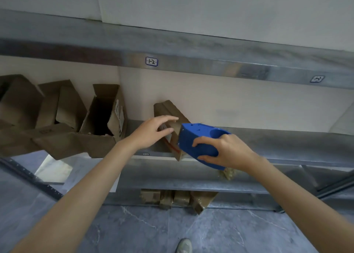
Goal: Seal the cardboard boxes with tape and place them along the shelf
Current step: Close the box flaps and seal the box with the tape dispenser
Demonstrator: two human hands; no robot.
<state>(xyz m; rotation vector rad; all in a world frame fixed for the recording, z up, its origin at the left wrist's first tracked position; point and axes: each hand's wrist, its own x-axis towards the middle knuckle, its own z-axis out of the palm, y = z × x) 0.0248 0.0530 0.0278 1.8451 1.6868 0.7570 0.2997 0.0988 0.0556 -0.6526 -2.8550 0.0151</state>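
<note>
Two grips at work, both busy. R grip [226, 153] is clenched round the blue plastic tape dispenser [199, 139], fingers wrapped over its body. That's a firm hold, prob. so the nose can press on cardboard w/out slipping. The dispenser's front end sits against the near face of the small brown cardboard box [168, 116].

L grip [151, 134] grasps that box at its top edge, fingers over the top, thumb on the labelled face. I'd judge it's there to brace the box vs. the dispenser's push.

Box stands tilted on the grey metal shelf [287, 143], at the front lip, w/ one lower corner just past the edge. Prob. it's pulled fwd so tape can reach round. Can't tell if any tape is on yet.

Further L on the same shelf are several open brown cardboard boxes [103, 114], flaps up, well apart from the one in hand and apparently unsealed. Low down, near the grey tiled floor [134, 229], a row of closed brown boxes [172, 197] looks glossy, maybe taped.
</note>
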